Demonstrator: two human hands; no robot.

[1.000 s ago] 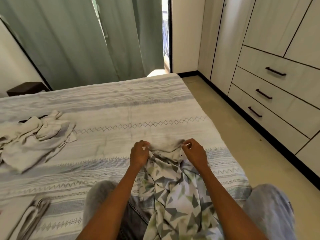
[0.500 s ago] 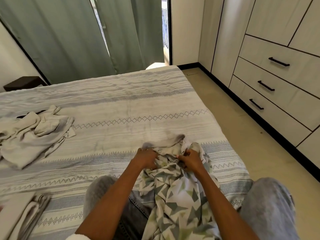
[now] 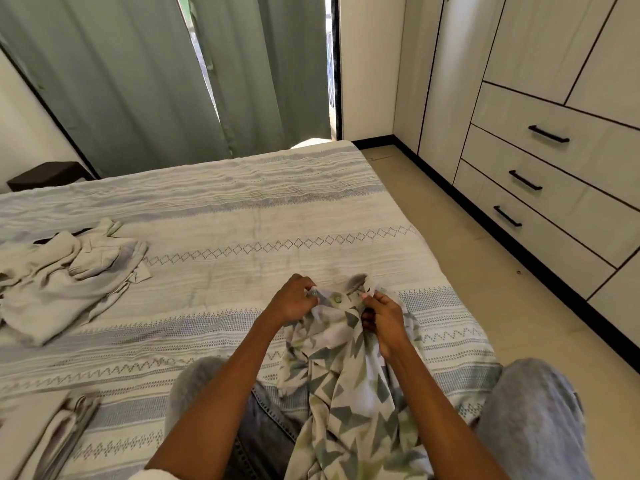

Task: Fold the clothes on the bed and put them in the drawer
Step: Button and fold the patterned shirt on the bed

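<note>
The wide bed under its white-and-blue woven bedspread [image 3: 242, 216] is the landmark here. Off its right edge, across a strip of floor, stands the pale wood-grain wardrobe with three shut drawers and black bar handles [image 3: 540, 188]. Beyond its far end hang green curtains [image 3: 138, 81]. On the bed's left side lies a crumpled beige garment [image 3: 65, 271], unfolded, and at the near left corner a grey item sits half out of view.

Near the bed's right front, draped from the bedspread down over the person's lap, is the white shirt printed with grey and green triangles [image 3: 343, 393]. Both hands work at its top edge, close together: the left hand [image 3: 294, 299] pinches the cloth with curled fingers, the right hand [image 3: 384, 317] grips the fabric just beside a small green button [image 3: 337, 299].

The step appears to be finding the collar or placket before spreading. To do it well, the hands should part along that edge — drawing it taut — then lay the shirt flat on the open bedspread ahead, clear of the lap, so the folds come out square.
</note>
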